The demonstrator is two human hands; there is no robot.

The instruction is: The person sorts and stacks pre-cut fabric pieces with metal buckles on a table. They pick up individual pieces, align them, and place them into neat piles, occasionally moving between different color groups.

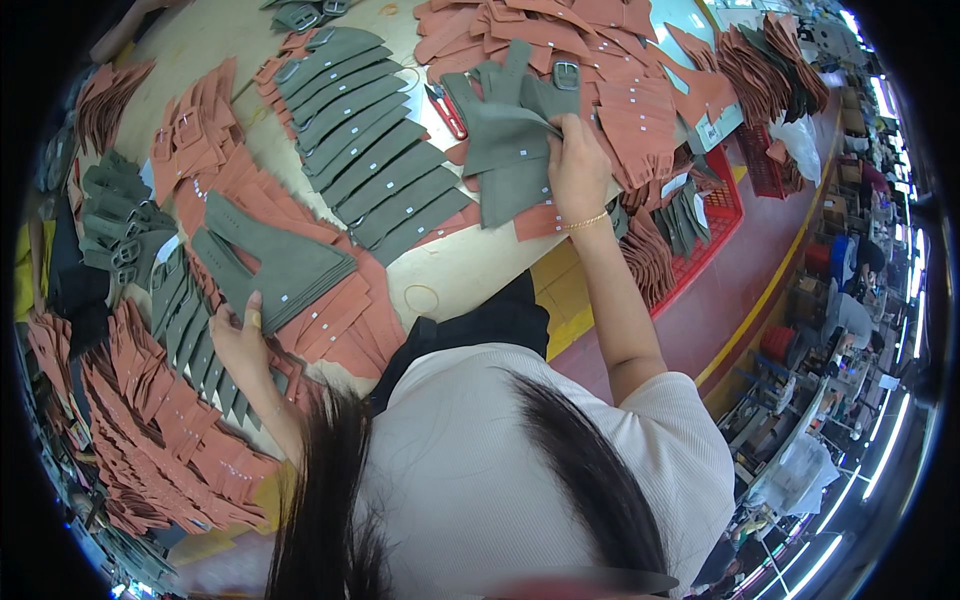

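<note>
My right hand (580, 170) is closed on the edge of a dark green leather piece (505, 150), thumb and fingers pinching it. Straps spread from its far end, where a metal buckle (566, 75) shows. Over on the left, my left hand (238, 340) rests against the near edge of a neat stack of green leather pieces (285, 265) with forked straps. Its thumb and forefinger are apart; the other fingers are partly hidden. Between my hands, overlapping green leather pieces (365, 145) lie in a long row. Red-handled thread snips (447, 112) lie beside the held piece.
Brown-orange leather pieces (635, 125) are heaped at the far right of the table (440, 265). More brown-orange bundles (170, 420) fill the left side. A red plastic crate (725, 200) holding leather pieces stands to the right. Another person's arm (120, 35) shows at far left.
</note>
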